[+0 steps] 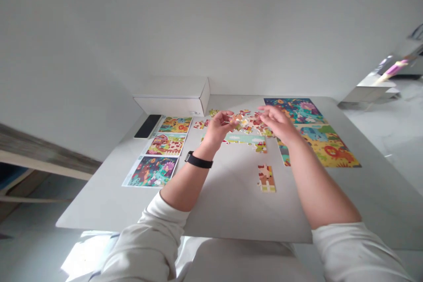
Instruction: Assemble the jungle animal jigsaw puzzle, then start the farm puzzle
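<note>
My left hand (218, 128), with a black band on its wrist, pinches a puzzle piece (236, 120) over a loose heap of puzzle pieces (256, 121). To the right of that heap hovers my right hand (276, 121), fingers stretched out and apart, with nothing visible in it. Just nearer to me lies a joined strip of puzzle (243, 139), pale green and blue, with a few pieces attached at its right end. A small joined block of pieces (266, 179), brown, red and yellow, lies separately closer to the front edge.
A white box (173, 97) stands at the back left against the wall. Before it lie a black phone (148, 126) and a sheet with three printed pictures (155, 169). On the right are a dark floral puzzle picture (297, 111) and a yellow animal one (325, 147).
</note>
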`<state>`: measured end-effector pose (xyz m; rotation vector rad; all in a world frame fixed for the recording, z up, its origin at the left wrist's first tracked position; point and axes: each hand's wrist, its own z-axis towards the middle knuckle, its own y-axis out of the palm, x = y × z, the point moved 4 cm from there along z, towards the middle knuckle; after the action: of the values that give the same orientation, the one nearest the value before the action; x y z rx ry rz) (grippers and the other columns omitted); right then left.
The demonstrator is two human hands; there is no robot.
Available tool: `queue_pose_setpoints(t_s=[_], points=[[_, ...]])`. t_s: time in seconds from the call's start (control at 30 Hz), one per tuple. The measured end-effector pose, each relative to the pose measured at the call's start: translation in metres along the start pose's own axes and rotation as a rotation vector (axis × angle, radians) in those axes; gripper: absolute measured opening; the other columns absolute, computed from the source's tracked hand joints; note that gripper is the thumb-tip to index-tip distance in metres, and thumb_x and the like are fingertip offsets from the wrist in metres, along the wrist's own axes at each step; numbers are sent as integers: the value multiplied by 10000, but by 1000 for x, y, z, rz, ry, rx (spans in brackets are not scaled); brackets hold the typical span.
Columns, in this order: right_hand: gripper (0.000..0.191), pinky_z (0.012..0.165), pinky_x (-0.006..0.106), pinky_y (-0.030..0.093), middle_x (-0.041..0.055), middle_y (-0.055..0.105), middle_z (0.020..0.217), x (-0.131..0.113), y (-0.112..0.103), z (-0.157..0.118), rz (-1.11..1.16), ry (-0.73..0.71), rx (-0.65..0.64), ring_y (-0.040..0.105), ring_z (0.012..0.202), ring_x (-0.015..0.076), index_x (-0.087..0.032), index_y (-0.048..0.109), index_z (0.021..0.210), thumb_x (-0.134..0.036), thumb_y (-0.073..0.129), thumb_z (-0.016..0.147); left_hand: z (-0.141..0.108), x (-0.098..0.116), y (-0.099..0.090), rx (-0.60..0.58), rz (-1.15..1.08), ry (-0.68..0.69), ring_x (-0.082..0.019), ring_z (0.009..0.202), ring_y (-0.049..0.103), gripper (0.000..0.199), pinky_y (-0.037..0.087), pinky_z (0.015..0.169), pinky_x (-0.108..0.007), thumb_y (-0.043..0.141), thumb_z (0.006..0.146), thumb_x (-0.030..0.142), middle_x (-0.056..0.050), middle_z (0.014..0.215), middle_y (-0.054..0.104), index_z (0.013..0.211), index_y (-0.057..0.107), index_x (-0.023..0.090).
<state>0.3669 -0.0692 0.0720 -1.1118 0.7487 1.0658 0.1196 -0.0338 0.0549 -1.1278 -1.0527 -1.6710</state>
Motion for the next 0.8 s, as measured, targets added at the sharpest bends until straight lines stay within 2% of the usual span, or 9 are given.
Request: queue_pose_setpoints(t_s=[0.07,0.1,0.23,0.37,0.43,0.53,0.6,0.7,0.8], points=[[445,850,413,636,57,790,1059,-15,19,-21,45,52,-140,766,1003,275,-306,712,1350,-527,781,971,-14,-1,3,-38,10,-20,-124,837,672,439,591,815,-285,981,798,391,-1,951,675,1074,694,205],[447,812,395,625,54,787,1043,-18,28,-32,59,83,-171,761,963,265,-302,709,1339,-524,795,961,-22,-3,4,-60,18,-34,-134,864,685,450,596,836,-294,991,783,399,-10,963,691,1062,698,203],[425,709,344,572,13,761,890,-6,53,-67,116,207,-181,730,795,220,-268,696,1219,-514,843,906,-51,-17,3,-115,2,-127,-169,920,736,530,614,885,-333,1012,752,465,-28,996,741,1092,699,206],[468,685,340,540,-15,734,807,13,54,-86,131,251,-79,708,750,216,-257,682,1136,-552,881,831,-73,-34,0,-123,-65,-273,-191,952,780,508,636,956,-391,876,891,622,-56,1041,776,1120,685,210],[478,682,341,535,-19,728,796,22,51,-93,148,268,-21,706,751,219,-260,673,1115,-571,877,815,-80,-41,0,-127,-77,-324,-177,917,781,500,638,949,-380,861,901,636,-55,1029,780,1095,689,208],[472,697,342,538,-18,736,808,31,52,-100,165,287,29,713,769,222,-259,669,1110,-579,856,818,-83,-48,5,-162,-66,-353,-152,862,764,488,627,883,-329,944,835,539,-29,969,771,1090,698,204],[460,703,341,538,-19,740,810,35,54,-103,156,280,18,716,775,222,-260,678,1116,-575,847,827,-84,-53,9,-184,-46,-353,-144,826,752,488,610,829,-305,975,802,461,-17,927,767,1106,697,200],[468,705,345,552,-7,764,834,36,56,-104,158,279,-19,727,787,230,-267,693,1133,-579,855,825,-83,-58,10,-183,-24,-341,-144,794,739,462,587,784,-293,966,799,399,-5,865,758,1101,682,196],[466,681,345,567,15,786,877,35,51,-105,163,317,-5,745,817,246,-273,724,1156,-634,806,872,-83,-58,9,-174,-11,-321,-145,775,728,451,576,773,-291,947,804,381,8,824,744,1105,665,198]])
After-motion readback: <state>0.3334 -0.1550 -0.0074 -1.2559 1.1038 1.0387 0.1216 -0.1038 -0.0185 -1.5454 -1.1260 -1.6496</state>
